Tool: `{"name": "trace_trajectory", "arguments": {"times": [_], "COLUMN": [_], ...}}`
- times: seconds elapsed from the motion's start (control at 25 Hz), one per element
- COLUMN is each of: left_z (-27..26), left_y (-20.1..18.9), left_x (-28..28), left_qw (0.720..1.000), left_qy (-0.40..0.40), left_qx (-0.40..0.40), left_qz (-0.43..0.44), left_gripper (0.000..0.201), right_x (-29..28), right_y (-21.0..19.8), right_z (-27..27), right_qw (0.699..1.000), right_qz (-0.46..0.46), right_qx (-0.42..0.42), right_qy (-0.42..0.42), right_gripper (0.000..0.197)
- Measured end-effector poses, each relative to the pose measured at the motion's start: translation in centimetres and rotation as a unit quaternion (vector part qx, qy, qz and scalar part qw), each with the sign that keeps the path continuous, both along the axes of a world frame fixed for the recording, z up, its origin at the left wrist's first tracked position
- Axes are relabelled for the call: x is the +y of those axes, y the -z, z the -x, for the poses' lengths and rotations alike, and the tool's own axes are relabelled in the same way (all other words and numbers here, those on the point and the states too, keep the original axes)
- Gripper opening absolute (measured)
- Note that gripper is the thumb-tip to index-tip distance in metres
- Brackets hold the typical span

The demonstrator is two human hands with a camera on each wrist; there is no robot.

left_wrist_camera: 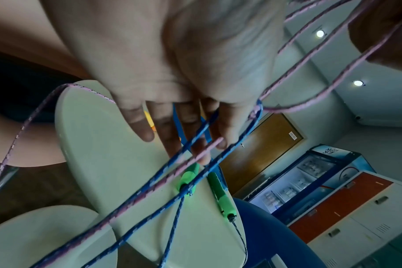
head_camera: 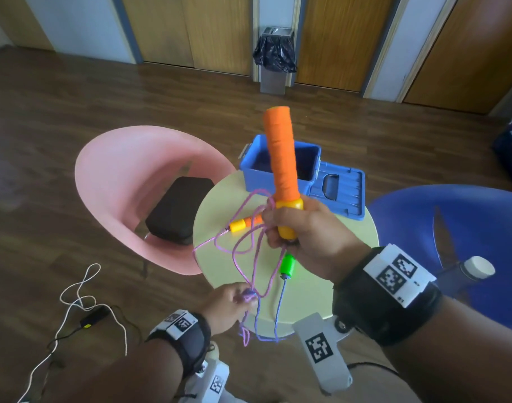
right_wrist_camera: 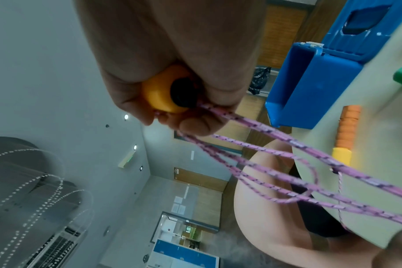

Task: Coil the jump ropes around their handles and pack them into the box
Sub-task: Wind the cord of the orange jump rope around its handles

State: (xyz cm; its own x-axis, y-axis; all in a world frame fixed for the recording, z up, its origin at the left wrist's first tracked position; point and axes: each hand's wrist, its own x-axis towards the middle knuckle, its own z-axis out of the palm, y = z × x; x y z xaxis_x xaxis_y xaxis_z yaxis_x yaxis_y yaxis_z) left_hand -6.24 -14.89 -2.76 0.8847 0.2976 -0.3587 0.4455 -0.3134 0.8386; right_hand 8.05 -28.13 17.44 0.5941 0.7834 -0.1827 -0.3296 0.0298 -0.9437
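Pinching the thin pink woven rope [head_camera: 249,248] low in the frame, the left hand [head_camera: 228,306] should keep it tight. Mid-frame, the right hand [head_camera: 304,237] grips the long orange foam handle [head_camera: 281,158]. Behind, the open blue plastic box [head_camera: 252,173] waits.

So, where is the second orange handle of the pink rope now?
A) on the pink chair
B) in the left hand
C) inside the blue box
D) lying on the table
D: the second orange handle lies on the table, while the right hand holds the other one upright.
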Motion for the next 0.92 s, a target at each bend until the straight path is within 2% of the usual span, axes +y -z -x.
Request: {"name": "trace_trajectory", "arguments": {"times": [0.16, 0.24, 0.32, 0.56, 0.76, 0.8, 0.88, 0.92], "left_z": [1.0, 1.8, 2.2, 3.0, 3.9, 4.2, 4.8, 5.2], "left_y": [0.9, 0.8, 0.7, 0.2, 0.3, 0.8, 1.2, 1.0], "left_x": [0.6, 0.9, 1.2, 2.6, 3.4, 3.6, 3.8, 3.5], "left_qw": [0.999, 0.996, 0.994, 0.987, 0.986, 0.987, 0.997, 0.999], "left_qy": [-0.043, -0.072, -0.096, -0.124, -0.147, -0.139, -0.072, -0.034], "left_qx": [-0.029, -0.033, -0.027, -0.05, -0.049, -0.044, -0.004, 0.034], "left_qz": [0.011, 0.029, 0.046, 0.092, 0.068, 0.063, 0.03, -0.003], "left_gripper": [0.032, 0.03, 0.026, 0.034, 0.027, 0.026, 0.029, 0.021], "right_x": [-0.9, -1.5, -1.9, -1.8, -1.6, -1.5, -1.2, -0.9], "right_y": [-0.7, -1.2, -1.3, -2.0, -2.5, -2.6, -2.5, -2.5], "right_z": [-2.4, -3.7, -4.2, -4.1, -3.1, -2.7, -2.0, -1.7], "right_qw": [0.985, 0.972, 0.968, 0.964, 0.982, 0.986, 0.991, 0.992], "right_qz": [0.009, 0.004, -0.007, -0.044, -0.017, -0.013, -0.01, -0.011], "right_qx": [-0.038, -0.046, -0.041, -0.021, -0.051, -0.057, -0.061, -0.063], "right_qy": [0.168, 0.228, 0.248, 0.262, 0.183, 0.159, 0.122, 0.108], "right_gripper": [0.01, 0.016, 0.022, 0.016, 0.014, 0.01, 0.009, 0.011]}}
